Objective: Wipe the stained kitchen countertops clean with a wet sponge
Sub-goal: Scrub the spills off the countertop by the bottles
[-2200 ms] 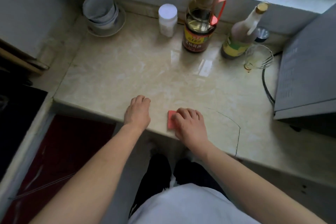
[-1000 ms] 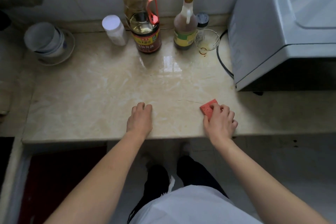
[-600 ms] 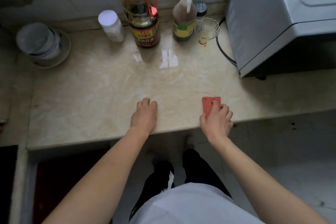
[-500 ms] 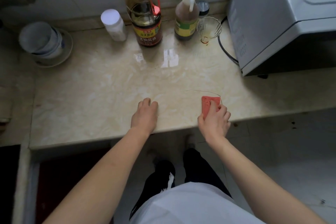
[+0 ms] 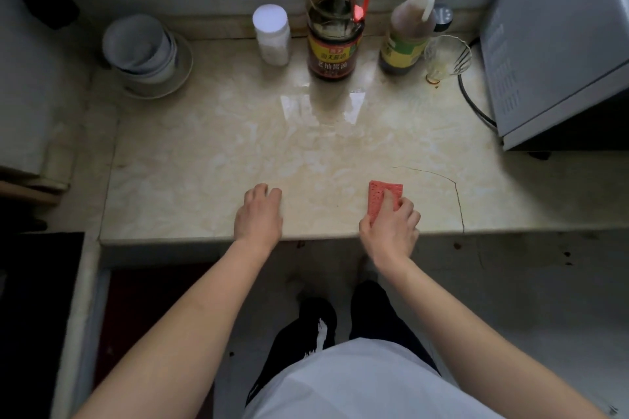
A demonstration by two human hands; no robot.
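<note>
A pink sponge (image 5: pixel 383 193) lies flat on the beige marble countertop (image 5: pixel 306 153) near its front edge. My right hand (image 5: pixel 391 231) presses down on the sponge's near half, fingers over it, thumb at its left side. My left hand (image 5: pixel 259 214) rests palm down on the counter's front edge, about a hand's width left of the sponge, holding nothing. A thin curved crack (image 5: pixel 456 194) runs through the stone just right of the sponge. A wet, shiny patch (image 5: pixel 323 105) shows further back.
Along the back wall stand a big soy sauce bottle (image 5: pixel 335 41), a white jar (image 5: pixel 271 34), a brown bottle (image 5: pixel 408 34) and a small glass dish (image 5: pixel 446 58). Stacked bowls (image 5: pixel 143 51) sit back left. A grey appliance (image 5: pixel 558 54) with a black cable (image 5: pixel 471 102) fills the right.
My right hand has slid the sponge rightward along the front edge since 2.2 s ago; over the last half second it has barely moved. My left hand has stayed put.
</note>
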